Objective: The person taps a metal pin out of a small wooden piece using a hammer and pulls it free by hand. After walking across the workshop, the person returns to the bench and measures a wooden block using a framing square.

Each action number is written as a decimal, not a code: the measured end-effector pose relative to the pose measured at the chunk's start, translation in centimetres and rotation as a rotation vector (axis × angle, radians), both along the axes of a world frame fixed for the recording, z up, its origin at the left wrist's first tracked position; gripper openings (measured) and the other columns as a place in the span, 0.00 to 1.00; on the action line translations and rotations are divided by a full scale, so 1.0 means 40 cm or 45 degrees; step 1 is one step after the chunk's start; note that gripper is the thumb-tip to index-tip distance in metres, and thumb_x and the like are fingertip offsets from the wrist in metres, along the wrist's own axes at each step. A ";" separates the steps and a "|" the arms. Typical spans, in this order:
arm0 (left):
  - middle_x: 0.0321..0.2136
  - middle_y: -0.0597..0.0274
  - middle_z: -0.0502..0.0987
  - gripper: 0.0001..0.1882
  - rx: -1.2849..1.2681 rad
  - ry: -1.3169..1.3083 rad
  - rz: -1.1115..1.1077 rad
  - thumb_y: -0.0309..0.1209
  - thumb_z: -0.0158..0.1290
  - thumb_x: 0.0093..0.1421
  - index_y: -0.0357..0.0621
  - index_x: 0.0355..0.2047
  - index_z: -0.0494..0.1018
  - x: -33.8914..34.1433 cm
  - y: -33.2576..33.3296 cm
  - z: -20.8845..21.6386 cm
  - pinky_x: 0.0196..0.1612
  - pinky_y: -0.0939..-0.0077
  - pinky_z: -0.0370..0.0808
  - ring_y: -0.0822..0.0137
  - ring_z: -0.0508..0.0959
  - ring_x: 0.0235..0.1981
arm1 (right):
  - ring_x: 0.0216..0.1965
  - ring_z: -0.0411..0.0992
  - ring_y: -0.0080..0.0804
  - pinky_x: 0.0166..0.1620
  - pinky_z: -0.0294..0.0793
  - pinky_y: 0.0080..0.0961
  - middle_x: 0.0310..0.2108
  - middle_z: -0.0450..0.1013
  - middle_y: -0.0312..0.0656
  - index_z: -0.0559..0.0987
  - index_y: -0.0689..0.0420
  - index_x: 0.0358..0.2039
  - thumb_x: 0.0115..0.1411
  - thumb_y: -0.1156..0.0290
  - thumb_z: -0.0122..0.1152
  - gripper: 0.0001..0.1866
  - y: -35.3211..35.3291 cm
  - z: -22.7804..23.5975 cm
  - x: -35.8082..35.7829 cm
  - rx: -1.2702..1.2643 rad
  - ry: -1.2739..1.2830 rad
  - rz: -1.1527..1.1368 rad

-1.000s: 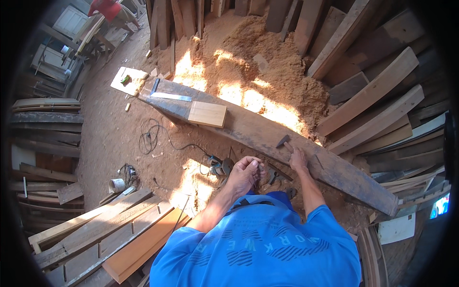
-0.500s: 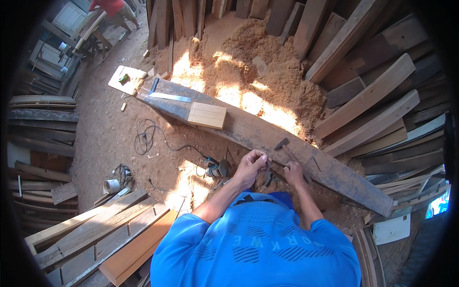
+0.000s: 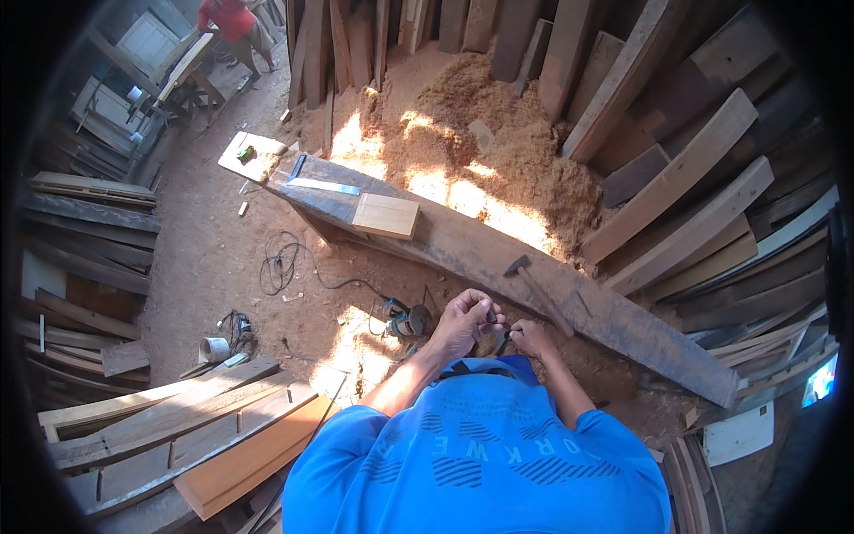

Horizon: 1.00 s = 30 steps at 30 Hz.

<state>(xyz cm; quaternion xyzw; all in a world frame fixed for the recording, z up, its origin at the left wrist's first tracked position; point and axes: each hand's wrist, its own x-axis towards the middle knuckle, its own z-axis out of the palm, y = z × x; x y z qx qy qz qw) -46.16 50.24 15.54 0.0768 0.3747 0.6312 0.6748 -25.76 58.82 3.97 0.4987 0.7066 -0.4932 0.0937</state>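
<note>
My left hand (image 3: 464, 324) is raised in front of my chest, its thumb and fingers pinched on a small dark piece (image 3: 491, 315) too small to name. Close beside it, my right hand (image 3: 532, 340) has its fingers drawn together near something dark, which I cannot make out. A hammer (image 3: 541, 294) lies across the long wooden bench (image 3: 480, 249), its handle reaching toward my right hand without being held. On the bench's upper left part rest a light wooden block (image 3: 386, 216) and a try square (image 3: 325, 186).
A corded power tool (image 3: 407, 319) is on the ground left of my hands. Sawdust (image 3: 498, 151) is heaped behind the bench. Planks (image 3: 680, 173) lean at the right; more timber (image 3: 191, 427) lies lower left. A person in red (image 3: 233, 22) stands far left.
My right hand has left the hammer handle and come in toward my left hand. The left hand has dropped slightly. The whole view has shifted a little.
</note>
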 end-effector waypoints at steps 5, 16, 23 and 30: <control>0.34 0.57 0.78 0.06 -0.040 -0.004 0.008 0.29 0.48 0.68 0.42 0.42 0.70 0.073 -0.041 0.001 0.37 0.72 0.81 0.65 0.80 0.35 | 0.41 0.77 0.48 0.47 0.74 0.40 0.37 0.78 0.55 0.81 0.62 0.39 0.55 0.65 0.55 0.16 -0.005 -0.045 0.108 0.204 0.039 0.039; 0.34 0.57 0.78 0.07 -0.084 -0.060 0.254 0.28 0.46 0.69 0.41 0.43 0.70 0.086 -0.129 0.005 0.37 0.69 0.81 0.64 0.81 0.33 | 0.42 0.77 0.46 0.47 0.74 0.38 0.37 0.78 0.54 0.81 0.61 0.39 0.57 0.66 0.56 0.14 0.000 -0.061 0.220 0.229 -0.030 -0.045; 0.30 0.59 0.75 0.07 -0.064 -0.128 0.349 0.24 0.40 0.65 0.42 0.40 0.68 -0.042 -0.125 -0.001 0.29 0.74 0.75 0.69 0.76 0.26 | 0.48 0.74 0.51 0.53 0.71 0.41 0.42 0.77 0.56 0.79 0.61 0.43 0.57 0.65 0.58 0.16 0.074 -0.013 0.100 0.425 -0.168 -0.177; 0.24 0.66 0.74 0.07 -0.182 0.090 0.300 0.23 0.43 0.63 0.44 0.39 0.70 -0.204 -0.178 -0.050 0.20 0.83 0.66 0.77 0.70 0.19 | 0.52 0.71 0.50 0.56 0.69 0.43 0.47 0.74 0.56 0.77 0.61 0.47 0.58 0.64 0.59 0.19 0.127 -0.055 -0.127 0.492 -0.258 0.129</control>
